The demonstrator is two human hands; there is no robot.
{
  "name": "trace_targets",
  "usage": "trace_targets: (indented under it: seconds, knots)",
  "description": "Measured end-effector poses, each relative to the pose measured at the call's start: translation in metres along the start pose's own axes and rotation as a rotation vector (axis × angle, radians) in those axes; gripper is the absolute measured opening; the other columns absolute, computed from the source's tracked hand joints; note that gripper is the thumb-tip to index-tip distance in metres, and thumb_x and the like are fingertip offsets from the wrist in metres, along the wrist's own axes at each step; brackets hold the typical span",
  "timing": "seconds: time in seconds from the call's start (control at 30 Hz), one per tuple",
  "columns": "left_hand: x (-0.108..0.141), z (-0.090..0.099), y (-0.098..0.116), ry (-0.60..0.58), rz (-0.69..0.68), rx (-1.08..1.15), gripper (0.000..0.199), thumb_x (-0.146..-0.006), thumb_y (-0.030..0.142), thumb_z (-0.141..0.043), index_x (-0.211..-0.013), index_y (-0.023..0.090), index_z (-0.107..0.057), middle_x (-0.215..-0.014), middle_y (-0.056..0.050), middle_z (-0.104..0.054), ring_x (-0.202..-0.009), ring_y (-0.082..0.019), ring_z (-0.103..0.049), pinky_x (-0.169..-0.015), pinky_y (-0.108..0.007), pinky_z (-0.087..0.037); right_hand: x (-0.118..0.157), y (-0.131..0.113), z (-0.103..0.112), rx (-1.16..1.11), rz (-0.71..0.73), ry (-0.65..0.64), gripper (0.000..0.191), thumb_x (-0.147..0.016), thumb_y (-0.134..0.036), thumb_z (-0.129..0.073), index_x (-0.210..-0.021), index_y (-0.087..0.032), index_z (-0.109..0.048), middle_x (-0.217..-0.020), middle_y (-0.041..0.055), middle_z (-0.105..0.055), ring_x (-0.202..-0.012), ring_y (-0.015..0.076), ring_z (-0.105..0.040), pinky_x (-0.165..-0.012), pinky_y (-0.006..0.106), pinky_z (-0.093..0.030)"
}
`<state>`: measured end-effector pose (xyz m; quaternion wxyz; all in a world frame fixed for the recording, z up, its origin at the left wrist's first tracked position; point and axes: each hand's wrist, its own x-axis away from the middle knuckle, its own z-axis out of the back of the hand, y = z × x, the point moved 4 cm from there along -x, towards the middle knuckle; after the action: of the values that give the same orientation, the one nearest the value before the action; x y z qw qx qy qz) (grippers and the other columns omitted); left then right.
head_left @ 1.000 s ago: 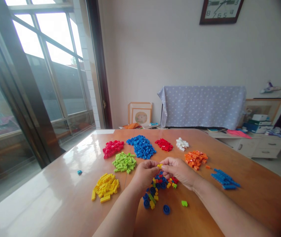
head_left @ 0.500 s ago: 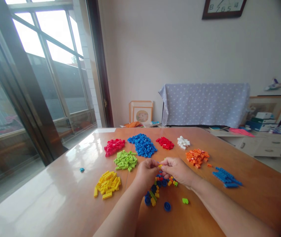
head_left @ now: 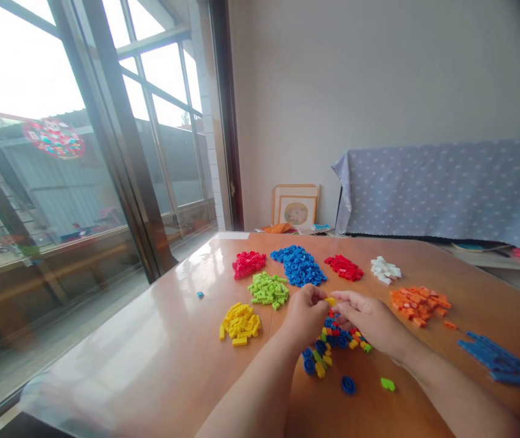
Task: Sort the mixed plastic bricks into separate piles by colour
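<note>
My left hand [head_left: 306, 313] and my right hand [head_left: 364, 316] meet above a mixed pile of small bricks [head_left: 333, 340]. Between their fingertips is a small yellow brick [head_left: 330, 301], pinched from both sides. The mixed pile, partly hidden by the hands, has blue, yellow, orange, red and green pieces. In front of it lie a round blue piece [head_left: 348, 384] and a light green piece [head_left: 388, 384]. A yellow pile [head_left: 242, 322] and a light green pile [head_left: 269, 289] are left of my left hand.
Further piles on the wooden table [head_left: 159, 365] are pink-red [head_left: 248, 264], blue [head_left: 301, 266], red [head_left: 344, 267], white [head_left: 385, 269], orange [head_left: 419, 304] and long blue pieces [head_left: 495, 359]. One small blue piece [head_left: 200, 295] lies alone at the left.
The view has turned left, so the piles and hands appear further right. The yellow brick shows more clearly between my fingertips; both hands remain together over the mixed pile.
</note>
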<state>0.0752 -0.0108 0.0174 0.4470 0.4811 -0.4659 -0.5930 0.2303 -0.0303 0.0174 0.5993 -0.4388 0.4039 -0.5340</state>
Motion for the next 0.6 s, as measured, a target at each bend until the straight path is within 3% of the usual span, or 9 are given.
trace_targets:
  seconds: [0.13, 0.33, 0.43, 0.6]
  knots:
    - [0.001, 0.007, 0.001, 0.003, -0.007, -0.041, 0.01, -0.07, 0.017, -0.061, -0.08, 0.017, -0.062, -0.063, 0.002, -0.055, -0.055, -0.009, -0.043, -0.05, -0.02, -0.032, 0.002, -0.004, 0.003, 0.023, -0.005, 0.009, 0.048, -0.081, -0.048, -0.062, -0.119, -0.018, -0.063, -0.095, 0.0086, -0.072, -0.082, 0.0213, -0.067, -0.07, 0.032, -0.055]
    - [0.003, 0.001, 0.001, -0.063, 0.002, -0.072, 0.011, -0.071, 0.022, -0.064, -0.081, 0.017, -0.064, -0.066, -0.001, -0.059, -0.056, -0.011, -0.047, -0.051, -0.022, -0.035, 0.004, -0.007, -0.005, 0.013, 0.061, -0.041, 0.042, -0.079, -0.055, -0.062, -0.098, -0.017, -0.067, -0.086, 0.0059, -0.07, -0.078, 0.0192, -0.064, -0.069, 0.03, -0.053]
    - [-0.003, 0.021, 0.009, 0.072, -0.021, -0.024, 0.018, -0.073, 0.029, -0.067, -0.087, 0.017, -0.066, -0.072, -0.002, -0.062, -0.061, -0.011, -0.05, -0.056, -0.022, -0.037, 0.0, -0.001, -0.002, 0.061, 0.055, 0.028, 0.039, -0.08, -0.053, -0.06, -0.095, -0.018, -0.066, -0.081, 0.0035, -0.068, -0.071, 0.0158, -0.06, -0.064, 0.027, -0.05]
    - [-0.014, 0.085, 0.02, 0.438, -0.03, 0.36, 0.033, -0.079, 0.042, -0.063, -0.101, 0.017, -0.063, -0.091, -0.006, -0.067, -0.077, -0.012, -0.059, -0.066, -0.023, -0.044, -0.011, 0.005, -0.002, 0.144, 0.039, 0.065, 0.029, -0.078, -0.045, -0.06, -0.087, -0.017, -0.062, -0.07, -0.0002, -0.061, -0.06, 0.0118, -0.054, -0.052, 0.022, -0.042]
